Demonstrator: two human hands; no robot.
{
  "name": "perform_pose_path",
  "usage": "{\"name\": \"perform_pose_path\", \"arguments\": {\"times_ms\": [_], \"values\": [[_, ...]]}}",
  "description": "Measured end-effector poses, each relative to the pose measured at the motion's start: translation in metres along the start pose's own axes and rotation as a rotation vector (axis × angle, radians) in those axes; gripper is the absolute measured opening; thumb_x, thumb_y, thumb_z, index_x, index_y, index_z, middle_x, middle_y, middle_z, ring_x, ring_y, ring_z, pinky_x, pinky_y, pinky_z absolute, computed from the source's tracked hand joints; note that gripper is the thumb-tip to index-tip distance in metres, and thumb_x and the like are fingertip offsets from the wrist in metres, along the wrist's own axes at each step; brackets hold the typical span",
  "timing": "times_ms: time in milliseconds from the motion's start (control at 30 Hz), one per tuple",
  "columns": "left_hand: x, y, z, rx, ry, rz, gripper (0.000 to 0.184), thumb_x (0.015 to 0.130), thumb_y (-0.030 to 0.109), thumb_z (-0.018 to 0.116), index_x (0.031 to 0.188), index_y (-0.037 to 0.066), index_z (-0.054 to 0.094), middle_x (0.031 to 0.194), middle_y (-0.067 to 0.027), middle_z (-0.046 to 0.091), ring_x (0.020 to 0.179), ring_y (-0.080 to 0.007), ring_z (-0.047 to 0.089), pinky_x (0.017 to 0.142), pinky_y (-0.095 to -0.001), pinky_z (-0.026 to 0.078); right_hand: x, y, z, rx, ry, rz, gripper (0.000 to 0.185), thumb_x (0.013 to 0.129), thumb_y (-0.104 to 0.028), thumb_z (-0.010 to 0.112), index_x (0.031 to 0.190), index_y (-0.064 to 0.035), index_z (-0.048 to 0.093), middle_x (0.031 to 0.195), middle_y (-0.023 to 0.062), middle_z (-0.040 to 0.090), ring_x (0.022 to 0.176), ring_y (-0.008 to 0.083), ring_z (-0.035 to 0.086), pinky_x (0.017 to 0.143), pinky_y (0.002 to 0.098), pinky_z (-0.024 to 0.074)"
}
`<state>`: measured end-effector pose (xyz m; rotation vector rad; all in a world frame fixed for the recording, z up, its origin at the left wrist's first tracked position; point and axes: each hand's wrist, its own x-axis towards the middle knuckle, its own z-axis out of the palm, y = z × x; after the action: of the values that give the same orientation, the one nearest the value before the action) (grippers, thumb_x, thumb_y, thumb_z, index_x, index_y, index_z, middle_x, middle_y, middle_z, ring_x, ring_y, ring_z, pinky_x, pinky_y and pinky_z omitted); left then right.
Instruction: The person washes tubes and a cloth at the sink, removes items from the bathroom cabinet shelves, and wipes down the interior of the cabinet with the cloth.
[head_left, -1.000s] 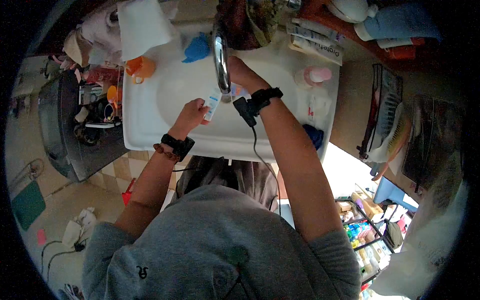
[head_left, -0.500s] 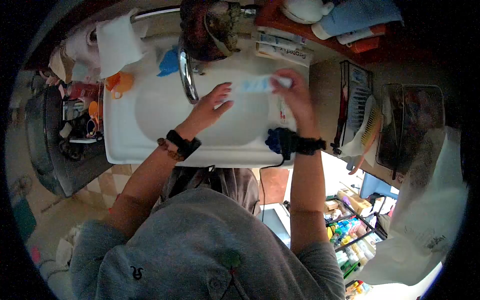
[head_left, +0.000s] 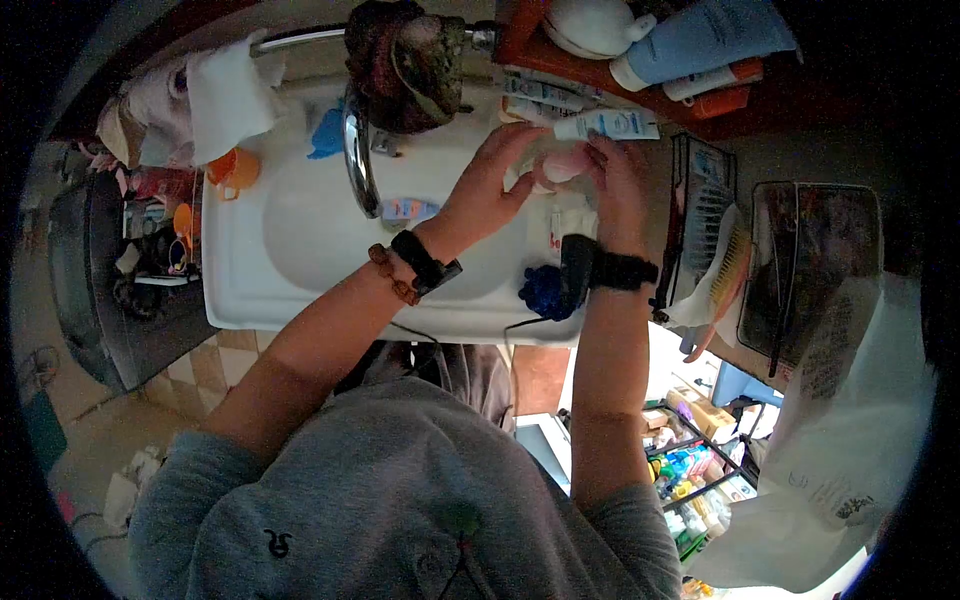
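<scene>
- White sink (head_left: 300, 312) spread below both hands, with a curved tap (head_left: 357, 165) set at its far side and a small tube (head_left: 408, 210) seen in the basin
- White and blue tube (head_left: 628, 124) placed at the far right, beyond the pink cap (head_left: 568, 165)
- Left hand (head_left: 475, 205) held partly open, thumb parted from fingers, near the tube's left end; contact cannot be told
- Right hand (head_left: 622, 190) narrowed at the tube's near edge; whether it is gripped cannot be told
- Tube best kept level and steadied lightly, with the pink cap left unknocked
</scene>
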<state>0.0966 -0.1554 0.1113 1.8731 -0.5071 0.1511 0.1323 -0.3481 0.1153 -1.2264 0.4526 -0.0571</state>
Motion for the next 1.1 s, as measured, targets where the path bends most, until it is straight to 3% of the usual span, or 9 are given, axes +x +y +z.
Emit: {"name": "perform_pose_path", "arguments": {"times_ms": [67,100,167,233,300,433,867,933,1100], "values": [[-0.008,-0.017,0.006,0.098,0.004,-0.025,0.055,0.08,0.005,0.063,0.131,0.007,0.042,0.133,-0.0189,0.041,0.126,-0.0352,0.038,0.105,-0.0411,0.032,-0.001,-0.003,0.011,0.209,-0.036,0.067,0.027,0.081,-0.009,0.066,0.105,0.0021,0.059,0.096,0.0105,0.063,0.089,0.0215,0.062,0.077,0.0314,0.0509],[-0.009,-0.024,0.008,0.163,0.01,-0.014,0.055,0.079,0.005,0.063,0.13,0.007,0.042,0.132,-0.0193,0.042,0.125,-0.0356,0.039,0.105,-0.0412,0.032,0.008,0.013,-0.001,-0.319,-0.292,-0.358,0.029,0.084,-0.017,0.065,0.106,0.0018,0.059,0.099,0.0133,0.064,0.092,0.0244,0.062,0.081,0.0326,0.0496],[-0.009,-0.031,0.009,0.23,0.022,0.004,0.056,0.079,0.005,0.063,0.13,0.005,0.042,0.131,-0.0197,0.043,0.124,-0.036,0.04,0.105,-0.0411,0.033,0.045,0.031,-0.008,-0.415,-0.3,-0.284,0.024,0.089,-0.005,0.054,0.11,0.0049,0.055,0.107,0.0151,0.059,0.1,0.0235,0.058,0.088,0.0292,0.0485],[-0.007,-0.036,0.008,0.231,0.032,0.017,0.056,0.078,0.003,0.063,0.129,0.005,0.042,0.129,-0.0196,0.045,0.123,-0.0362,0.041,0.104,-0.0408,0.034,0.052,0.023,0.0,-0.976,-0.391,-0.416,0.022,0.091,0.001,0.047,0.111,0.0083,0.051,0.109,0.0177,0.057,0.104,0.0248,0.056,0.095,0.0296,0.0484],[-0.008,-0.041,0.006,0.23,0.041,0.015,0.054,0.077,0.003,0.063,0.127,0.004,0.044,0.127,-0.019,0.047,0.121,-0.0354,0.043,0.103,-0.0402,0.035,0.058,0.029,0.007,-0.753,-0.389,-0.412,0.019,0.091,-0.002,0.05,0.107,0.0087,0.052,0.104,0.0187,0.059,0.1,0.0263,0.058,0.095,0.0325,0.0497],[-0.027,-0.061,0.004,0.18,-0.06,-0.064,0.044,0.077,0.003,0.063,0.119,0.003,0.049,0.121,-0.0176,0.051,0.116,-0.0337,0.048,0.1,-0.0395,0.038,0.065,0.026,0.026,0.253,-0.051,0.213,0.016,0.091,-0.005,0.052,0.099,0.0087,0.053,0.097,0.0201,0.06,0.094,0.029,0.061,0.091,0.0369,0.0528],[-0.166,-0.27,-0.019,0.64,-0.628,-0.395,0.045,0.078,-0.001,0.049,0.123,0.002,0.046,0.115,-0.0227,0.052,0.111,-0.0382,0.048,0.093,-0.0477,0.042,0.02,0.003,0.037,0.144,-0.059,0.209,0.028,0.097,-0.016,0.042,0.115,0.0059,0.044,0.107,0.0235,0.057,0.096,0.0354,0.061,0.09,0.0412,0.0526],[-0.156,-0.263,-0.02,0.668,-0.573,-0.265,0.035,0.088,0.012,0.045,0.122,0.019,0.053,0.107,-0.0184,0.062,0.1,-0.0354,0.058,0.086,-0.0459,0.047,0.021,0.009,0.031,0.145,-0.07,0.237,0.029,0.097,-0.016,0.043,0.117,0.0049,0.043,0.11,0.0243,0.056,0.096,0.0356,0.061,0.091,0.0414,0.052],[-0.154,-0.265,-0.023,0.892,-0.837,-0.563,0.035,0.092,0.028,0.045,0.124,0.015,0.051,0.111,-0.0188,0.057,0.103,-0.0375,0.055,0.087,-0.0451,0.046,-0.021,-0.003,0.038,0.125,-0.109,0.118,0.023,0.094,-0.012,0.047,0.11,0.0039,0.05,0.106,0.0227,0.06,0.092,0.0296,0.063,0.084,0.038,0.053]]}}
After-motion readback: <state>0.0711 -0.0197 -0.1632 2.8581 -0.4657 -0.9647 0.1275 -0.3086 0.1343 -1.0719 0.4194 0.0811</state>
